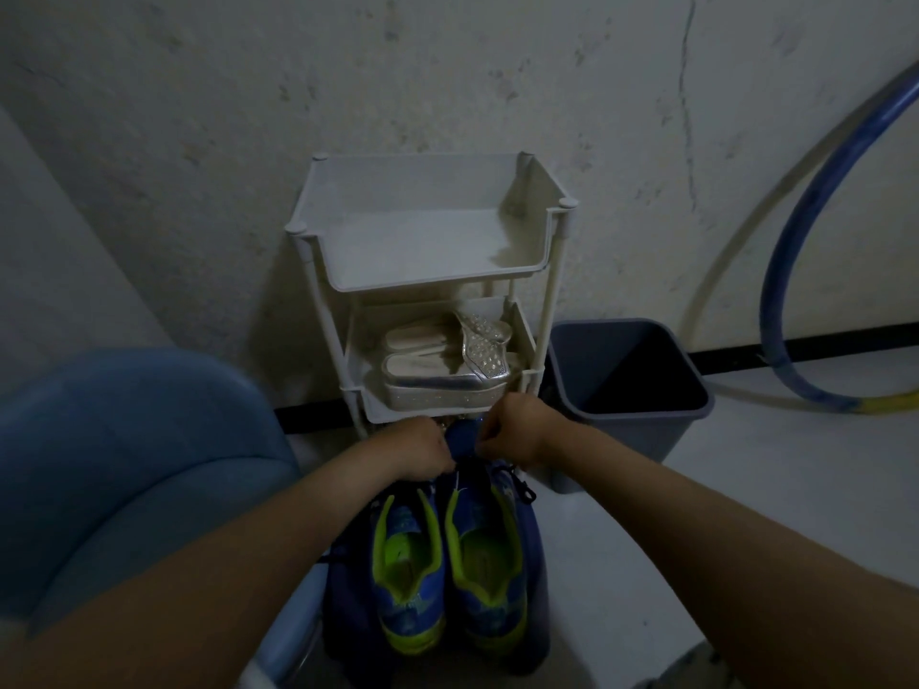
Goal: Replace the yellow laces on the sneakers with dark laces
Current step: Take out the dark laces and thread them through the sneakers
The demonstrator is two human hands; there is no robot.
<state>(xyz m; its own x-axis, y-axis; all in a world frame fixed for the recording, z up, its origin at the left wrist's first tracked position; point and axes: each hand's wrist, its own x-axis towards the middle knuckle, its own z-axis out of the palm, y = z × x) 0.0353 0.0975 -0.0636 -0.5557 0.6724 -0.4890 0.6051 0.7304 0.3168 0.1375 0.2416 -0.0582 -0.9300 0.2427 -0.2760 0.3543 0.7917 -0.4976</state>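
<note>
At the left stands a blue chair (124, 464). Next to it the left hand (420, 450) reaches forward, its fingers curled narrow at the far end of the left sneaker (408, 579). What it pinches I cannot tell; the place is too dark.

The two sneakers lie side by side on a dark blue base. Their long axes run straight away from the person: heels at the near edge, toes at the far edge under the white rack (532, 231).

The right sneaker (490, 574) shows a dark lace (519, 487) at its far right side. The right hand (512, 430) is curled just above it, a little farther than the left hand, its content also hidden.

I judge the right hand is nearer to that lace, and a pull would go toward the heels.
</note>
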